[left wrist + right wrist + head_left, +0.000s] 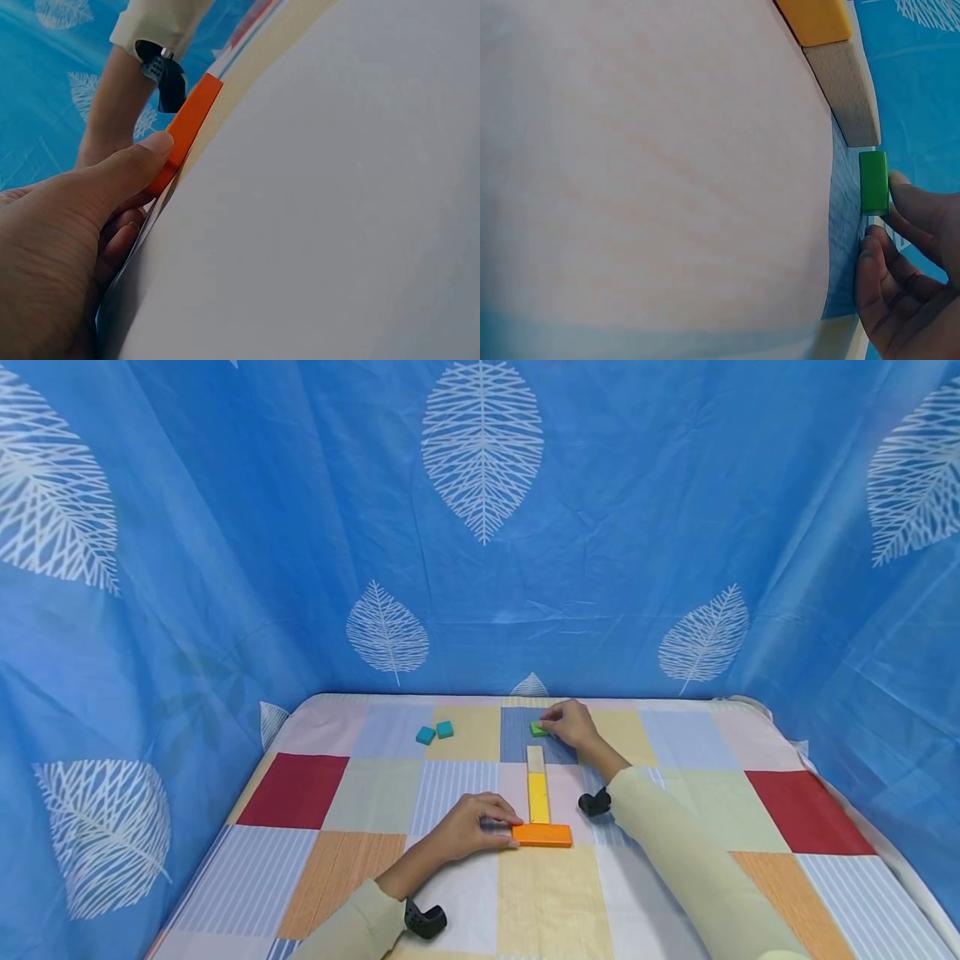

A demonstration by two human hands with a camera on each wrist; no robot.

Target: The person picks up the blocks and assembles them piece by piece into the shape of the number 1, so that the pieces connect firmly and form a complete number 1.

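My left hand (467, 828) pinches the left end of a flat orange block (544, 836) lying crosswise on the cloth, the thumb on its near side as the left wrist view shows. A yellow block (538, 798) runs away from the orange one, and a plain wooden block (535, 758) continues the line at its far end. Farther back, my right hand (573, 725) holds a small green block (873, 184) between thumb and fingers. In the right wrist view a narrow gap separates the green block from the wooden block's end.
Two small teal blocks, one (425, 735) slightly nearer than the other (445, 729), lie at the back left. A patchwork cloth (375, 793) covers the table. Blue curtains (585, 568) with white leaf prints rise behind and at both sides.
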